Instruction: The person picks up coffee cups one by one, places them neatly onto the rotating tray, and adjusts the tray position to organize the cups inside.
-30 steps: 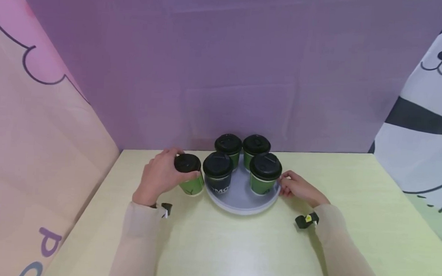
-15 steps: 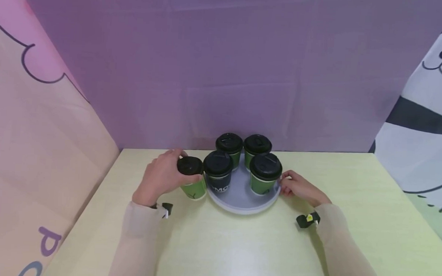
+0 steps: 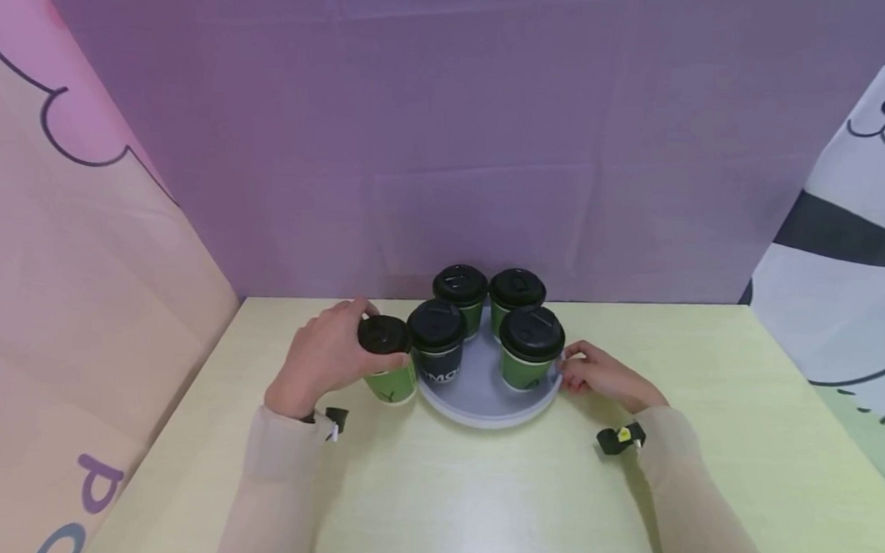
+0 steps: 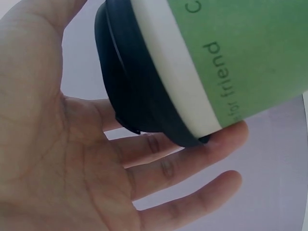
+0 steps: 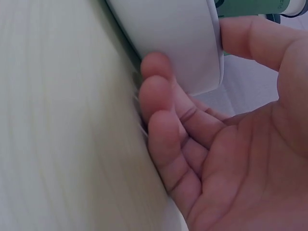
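Observation:
In the head view my left hand point(image 3: 326, 356) grips a green paper cup point(image 3: 392, 384) with a black lid, just left of a round pale tray point(image 3: 484, 408). The left wrist view shows the thumb and fingers about the lid point(image 4: 139, 82) and upper rim; small print runs along the green sleeve. Several lidded cups stand upright on the tray: a dark one point(image 3: 438, 365) at front left, a green one point(image 3: 525, 373) at front right, and two green ones behind. My right hand point(image 3: 602, 378) pinches the tray's right edge, thumb on the rim and fingers curled against its side.
The tray stands on a pale wooden table point(image 3: 461, 503), near its back edge. A purple cloth backdrop point(image 3: 449, 143) rises behind, with printed panels at the left and right. Small black cameras sit at both wrists.
My left hand has brought the green cup slightly right and nearer to me, closer to the dark cup. The right hand stays at the tray's edge.

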### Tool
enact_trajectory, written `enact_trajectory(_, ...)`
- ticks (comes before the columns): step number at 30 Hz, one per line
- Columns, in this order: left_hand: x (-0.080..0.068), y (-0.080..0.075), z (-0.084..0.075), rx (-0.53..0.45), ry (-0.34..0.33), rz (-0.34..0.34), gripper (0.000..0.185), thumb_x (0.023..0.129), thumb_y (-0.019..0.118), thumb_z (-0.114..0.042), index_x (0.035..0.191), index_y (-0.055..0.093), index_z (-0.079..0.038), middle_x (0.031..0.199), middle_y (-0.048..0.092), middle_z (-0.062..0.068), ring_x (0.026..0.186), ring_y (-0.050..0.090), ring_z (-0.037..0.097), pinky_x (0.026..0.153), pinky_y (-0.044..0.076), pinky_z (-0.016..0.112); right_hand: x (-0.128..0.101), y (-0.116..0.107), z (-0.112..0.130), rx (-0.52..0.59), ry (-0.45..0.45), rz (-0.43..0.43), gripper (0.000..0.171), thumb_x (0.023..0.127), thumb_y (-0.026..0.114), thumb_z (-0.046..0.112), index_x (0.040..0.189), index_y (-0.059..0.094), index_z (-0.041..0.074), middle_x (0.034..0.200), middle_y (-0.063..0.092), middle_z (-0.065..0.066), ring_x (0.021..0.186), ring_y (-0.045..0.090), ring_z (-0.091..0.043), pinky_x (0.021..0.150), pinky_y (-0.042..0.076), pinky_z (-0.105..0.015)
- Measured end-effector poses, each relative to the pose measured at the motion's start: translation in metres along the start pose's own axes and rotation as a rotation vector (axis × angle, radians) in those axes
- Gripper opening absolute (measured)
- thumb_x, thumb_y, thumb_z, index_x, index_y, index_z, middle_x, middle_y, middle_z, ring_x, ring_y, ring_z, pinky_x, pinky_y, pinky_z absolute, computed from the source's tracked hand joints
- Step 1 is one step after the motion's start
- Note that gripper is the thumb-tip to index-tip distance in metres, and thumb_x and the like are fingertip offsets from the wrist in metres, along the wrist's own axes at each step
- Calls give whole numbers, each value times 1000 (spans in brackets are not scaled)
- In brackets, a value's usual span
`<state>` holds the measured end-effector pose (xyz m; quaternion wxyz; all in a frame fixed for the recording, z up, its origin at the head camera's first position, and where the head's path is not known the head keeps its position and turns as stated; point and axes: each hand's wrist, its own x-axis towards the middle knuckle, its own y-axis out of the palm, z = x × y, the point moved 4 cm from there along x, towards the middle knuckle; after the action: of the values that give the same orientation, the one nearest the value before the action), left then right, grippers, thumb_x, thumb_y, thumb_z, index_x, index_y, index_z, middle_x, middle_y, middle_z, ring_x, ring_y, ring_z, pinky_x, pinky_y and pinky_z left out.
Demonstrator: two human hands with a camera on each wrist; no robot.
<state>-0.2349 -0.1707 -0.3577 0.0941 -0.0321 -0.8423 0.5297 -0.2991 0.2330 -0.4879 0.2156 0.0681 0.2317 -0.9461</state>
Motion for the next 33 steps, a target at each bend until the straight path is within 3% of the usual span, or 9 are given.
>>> enact_trajectory(14,-4,0,-13,8,15,28,76,69,82,-67,121,62,-16,112,69,1,95,64,22,76,52,41,-2,-2,-1,-11,-2,57,46,101,63,27,129,42,-3,98,72,-5,86,64,-17,77,54,-28)
enact_trajectory(21,-7,1,-21,13,29,46,80,69,82,-67,125,63,-14,114,69,3,95,65,22,78,54,41,-1,-1,-1,1,-22,83,47,101,65,26,128,43,-5,95,72,-7,77,62,-13,69,51,-25)
enact_trajectory(33,-13,-3,-35,3,79,8,80,71,79,-70,127,61,-17,114,67,0,95,64,20,82,53,42,-1,0,-2,-7,-24,97,58,99,69,25,134,37,-7,96,71,-5,78,62,-13,71,50,-25)
